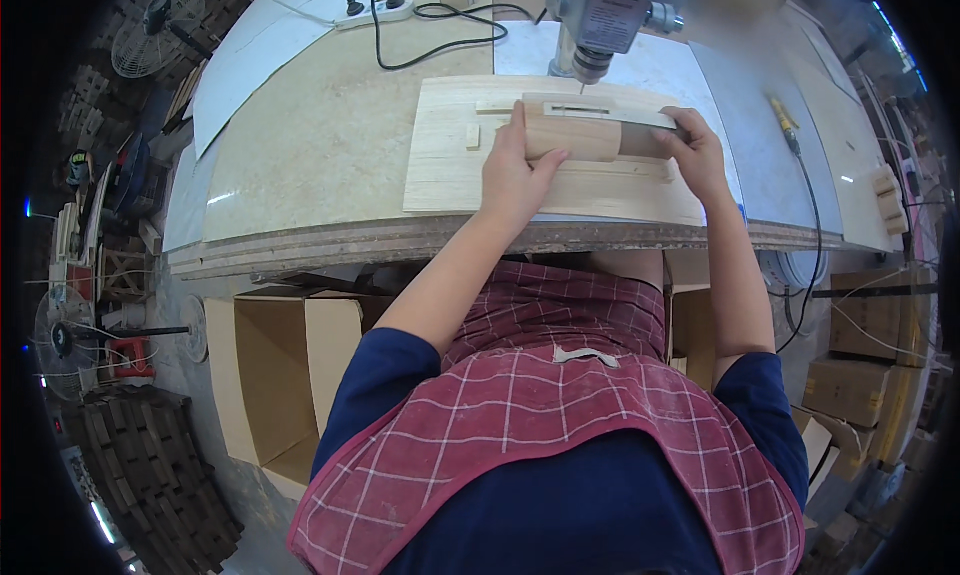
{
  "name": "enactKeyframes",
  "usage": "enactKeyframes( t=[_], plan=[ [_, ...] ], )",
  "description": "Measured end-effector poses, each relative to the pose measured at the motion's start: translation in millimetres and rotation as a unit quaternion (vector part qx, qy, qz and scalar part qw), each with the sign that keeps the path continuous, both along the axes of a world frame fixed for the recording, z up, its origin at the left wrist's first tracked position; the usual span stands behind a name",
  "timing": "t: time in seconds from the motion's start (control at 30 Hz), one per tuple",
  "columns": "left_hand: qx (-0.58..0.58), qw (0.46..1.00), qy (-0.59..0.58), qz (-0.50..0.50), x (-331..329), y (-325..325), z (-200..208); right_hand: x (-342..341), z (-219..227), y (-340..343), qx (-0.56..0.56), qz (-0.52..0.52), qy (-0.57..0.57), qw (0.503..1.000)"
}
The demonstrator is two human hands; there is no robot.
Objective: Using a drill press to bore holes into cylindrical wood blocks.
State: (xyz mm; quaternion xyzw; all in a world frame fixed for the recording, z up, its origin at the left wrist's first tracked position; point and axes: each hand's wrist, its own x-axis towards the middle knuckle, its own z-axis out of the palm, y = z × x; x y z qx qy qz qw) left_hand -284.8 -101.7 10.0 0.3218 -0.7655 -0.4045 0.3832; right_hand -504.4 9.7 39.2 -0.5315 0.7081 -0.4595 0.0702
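A smooth light-brown wooden block (pixel 575 138) lies on a pale wooden board (pixel 440 165) beneath the drill press (pixel 600 20). My left hand (pixel 515 175) grips the block's left end, thumb on its near face and fingers at its far side. At the other end, my right hand (pixel 697 153) pinches a darker grey-brown part (pixel 643 141) beside the block. Behind the block is a pale strip with a long slot (pixel 580 109). The thin drill bit (pixel 583 88) points down just behind this strip; whether it touches anything, I cannot tell. A small wooden piece (pixel 473 137) lies left of my left hand.
A power strip (pixel 375 13) with black cables lies at the table's back left. A yellow-handled corded tool (pixel 783 123) rests on the right, its cord hanging over the edge. An open cardboard box (pixel 270 375) stands below left; fans and stacked wood are further left.
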Motion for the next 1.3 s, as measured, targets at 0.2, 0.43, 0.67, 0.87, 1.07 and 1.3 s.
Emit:
enactKeyframes(
  t=[0.2,0.43,0.67,0.87,1.07,1.3],
  plan=[
    [0.183,0.982,0.034,-0.038,-4.9,-10.5,19.6,-4.3,0.7,-15.6,0.027,-0.041,-0.043,0.998],
    [0.233,0.952,0.172,-0.097,2.6,-14.4,-2.5,19.2,-0.2,-20.8,0.002,-0.028,0.025,0.999],
    [0.233,0.957,0.148,-0.088,1.6,-14.8,2.2,0.9,33.9,-23.0,0.062,0.042,-0.009,0.997],
    [0.220,0.958,0.157,-0.097,-3.1,-14.0,0.4,-8.8,177.8,-65.9,-0.151,-0.019,-0.092,0.984],
    [0.209,0.959,0.169,-0.092,-0.1,-13.1,-2.2,6.5,206.8,-90.3,-0.094,-0.093,0.165,0.977],
    [0.213,0.959,0.160,-0.096,-1.5,-13.0,-0.1,48.7,203.3,-31.3,-0.100,-0.091,0.286,0.949]
  ],
)
